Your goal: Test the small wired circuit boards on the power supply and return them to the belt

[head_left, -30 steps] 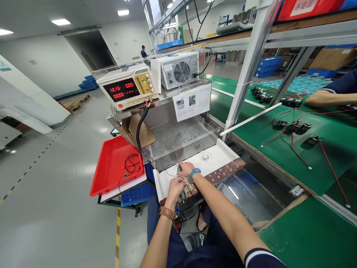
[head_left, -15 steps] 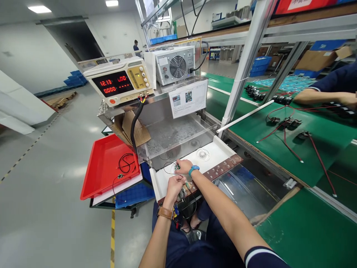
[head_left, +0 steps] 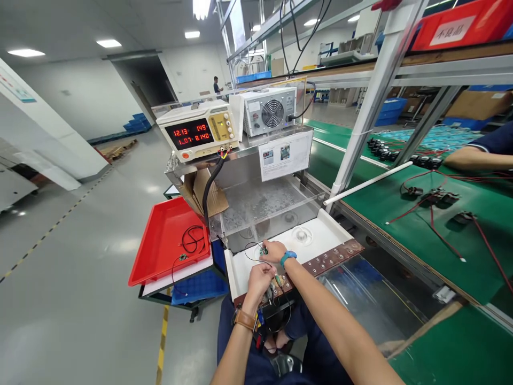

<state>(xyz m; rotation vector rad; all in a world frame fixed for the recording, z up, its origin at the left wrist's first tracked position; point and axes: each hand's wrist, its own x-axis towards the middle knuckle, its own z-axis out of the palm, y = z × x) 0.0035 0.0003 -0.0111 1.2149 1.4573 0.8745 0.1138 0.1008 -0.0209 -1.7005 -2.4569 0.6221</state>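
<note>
My right hand [head_left: 274, 251] pinches a small green circuit board [head_left: 263, 250] over the white tray [head_left: 248, 270]. From the board a thin dark wire [head_left: 247, 247] loops out and down toward my left hand [head_left: 260, 282]. That hand's fingertips are closed on the wire's end, close beside a green clip [head_left: 278, 279] at the brown terminal strip [head_left: 316, 266]; whether they touch is too small to tell. On the power supply [head_left: 198, 130], red digits are lit: 12.13, 1.49, 1.07 and 8.140.
A red bin [head_left: 168, 240] to the left holds a black cable [head_left: 193, 239] and another small board [head_left: 183, 257]. Right, a green bench [head_left: 425, 230] carries black motor-like parts [head_left: 436, 197] with red wires. A co-worker's arm [head_left: 476, 156] rests there. A white post [head_left: 360, 107] stands between.
The power supply's readings have gone from 4.00, 0.000 and dashes to 1.49, 1.07 and 8.140. The view has shifted slightly; both hands keep nearly the same grip and place.
</note>
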